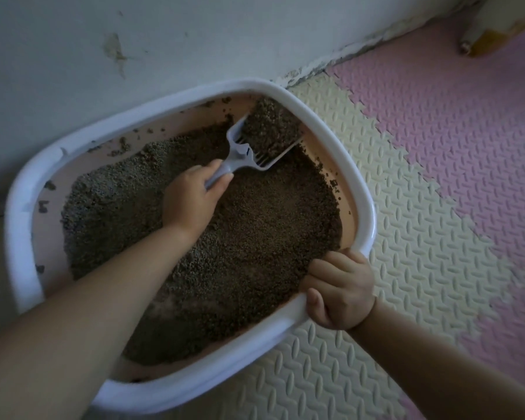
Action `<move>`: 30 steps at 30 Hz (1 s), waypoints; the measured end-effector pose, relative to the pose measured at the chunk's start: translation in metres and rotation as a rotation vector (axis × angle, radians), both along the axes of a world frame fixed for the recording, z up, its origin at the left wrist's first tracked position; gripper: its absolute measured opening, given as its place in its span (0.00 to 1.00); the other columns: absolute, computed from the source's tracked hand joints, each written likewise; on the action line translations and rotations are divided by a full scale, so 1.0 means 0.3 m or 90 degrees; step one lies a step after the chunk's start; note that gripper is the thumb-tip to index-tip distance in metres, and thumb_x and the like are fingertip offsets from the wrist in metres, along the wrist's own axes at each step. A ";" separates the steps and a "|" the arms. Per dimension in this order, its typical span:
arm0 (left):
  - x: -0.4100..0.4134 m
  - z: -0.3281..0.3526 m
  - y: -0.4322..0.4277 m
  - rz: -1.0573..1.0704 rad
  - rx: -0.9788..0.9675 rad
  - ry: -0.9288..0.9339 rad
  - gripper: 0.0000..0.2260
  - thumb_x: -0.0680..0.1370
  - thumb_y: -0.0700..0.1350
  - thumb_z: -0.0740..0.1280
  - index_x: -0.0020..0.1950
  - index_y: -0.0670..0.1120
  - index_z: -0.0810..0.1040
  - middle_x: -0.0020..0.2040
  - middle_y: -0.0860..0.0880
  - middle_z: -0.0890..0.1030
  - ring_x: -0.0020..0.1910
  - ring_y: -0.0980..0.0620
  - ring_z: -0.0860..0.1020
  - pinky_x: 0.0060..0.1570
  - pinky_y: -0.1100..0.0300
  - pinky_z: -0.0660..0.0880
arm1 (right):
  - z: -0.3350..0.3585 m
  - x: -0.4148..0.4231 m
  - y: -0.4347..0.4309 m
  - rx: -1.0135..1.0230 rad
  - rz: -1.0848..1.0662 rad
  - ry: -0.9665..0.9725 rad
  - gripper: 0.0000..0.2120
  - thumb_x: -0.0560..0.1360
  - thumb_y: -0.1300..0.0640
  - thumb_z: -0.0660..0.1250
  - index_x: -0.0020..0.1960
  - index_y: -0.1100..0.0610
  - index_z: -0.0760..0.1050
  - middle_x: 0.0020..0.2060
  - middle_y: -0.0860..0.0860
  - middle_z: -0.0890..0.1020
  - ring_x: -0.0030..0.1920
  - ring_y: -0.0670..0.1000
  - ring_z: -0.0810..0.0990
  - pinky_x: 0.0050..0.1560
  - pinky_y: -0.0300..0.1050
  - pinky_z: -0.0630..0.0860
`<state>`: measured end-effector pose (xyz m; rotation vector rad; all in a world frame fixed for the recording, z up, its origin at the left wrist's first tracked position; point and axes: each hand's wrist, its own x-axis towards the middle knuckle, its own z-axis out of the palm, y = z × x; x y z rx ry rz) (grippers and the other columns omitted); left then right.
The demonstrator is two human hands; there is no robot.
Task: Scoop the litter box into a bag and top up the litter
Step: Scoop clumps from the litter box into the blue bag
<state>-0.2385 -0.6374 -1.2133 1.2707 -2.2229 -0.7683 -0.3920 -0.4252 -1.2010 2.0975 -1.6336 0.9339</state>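
The litter box [340,153], white-rimmed with a pinkish inner wall, sits on the floor against the wall [134,40] at the far left, its right side on the foam mat [406,207] of cream and pink tiles. The left hand [191,198] reaches across the box from the near left and is closed around the handle of a pale slotted scoop [240,147], which points to the far right. The scoop's head is loaded with a heap of brown litter [255,222] and sits near the far right corner of the box, close to the inner wall. The rest of the litter fills most of the pan, with bare pink floor showing along the far edge and a few clumps stuck to the left wall. The right hand [340,289] is clamped on the box's near right rim, fingers curled over the edge into the pan. At the far right, a blurred pale object [491,28] stands by the wall.
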 end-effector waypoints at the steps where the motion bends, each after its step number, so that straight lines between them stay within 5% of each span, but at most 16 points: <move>1: 0.023 0.005 0.012 -0.020 -0.007 -0.018 0.20 0.79 0.53 0.64 0.65 0.43 0.76 0.49 0.47 0.79 0.47 0.48 0.79 0.41 0.58 0.70 | 0.003 0.001 0.001 0.001 -0.009 0.005 0.24 0.78 0.54 0.50 0.28 0.56 0.74 0.26 0.49 0.72 0.28 0.50 0.66 0.32 0.43 0.60; 7: 0.179 0.046 0.063 -0.028 -0.007 -0.044 0.19 0.78 0.54 0.64 0.65 0.45 0.77 0.45 0.50 0.76 0.43 0.49 0.77 0.38 0.58 0.67 | 0.009 0.010 0.002 0.015 -0.015 -0.003 0.24 0.78 0.54 0.50 0.28 0.56 0.74 0.27 0.50 0.73 0.26 0.51 0.68 0.31 0.44 0.62; 11: 0.254 0.115 0.097 -0.027 0.005 0.000 0.18 0.77 0.51 0.66 0.63 0.42 0.78 0.52 0.44 0.81 0.49 0.47 0.79 0.44 0.56 0.73 | 0.015 0.014 0.005 0.030 -0.022 -0.011 0.24 0.78 0.55 0.50 0.28 0.57 0.74 0.27 0.51 0.73 0.26 0.53 0.69 0.30 0.45 0.64; 20: 0.347 0.201 0.127 -0.010 0.035 0.054 0.23 0.74 0.58 0.66 0.63 0.44 0.78 0.58 0.49 0.81 0.54 0.58 0.78 0.54 0.63 0.73 | 0.017 0.017 0.008 0.034 -0.032 0.000 0.25 0.79 0.55 0.49 0.28 0.58 0.73 0.27 0.51 0.73 0.26 0.54 0.70 0.29 0.47 0.67; 30: 0.396 0.220 0.165 -0.040 0.012 0.051 0.26 0.72 0.64 0.63 0.61 0.48 0.80 0.48 0.53 0.82 0.43 0.61 0.79 0.42 0.63 0.73 | 0.011 0.016 0.013 0.033 -0.045 0.005 0.25 0.79 0.54 0.48 0.30 0.58 0.74 0.28 0.52 0.73 0.28 0.54 0.69 0.30 0.47 0.66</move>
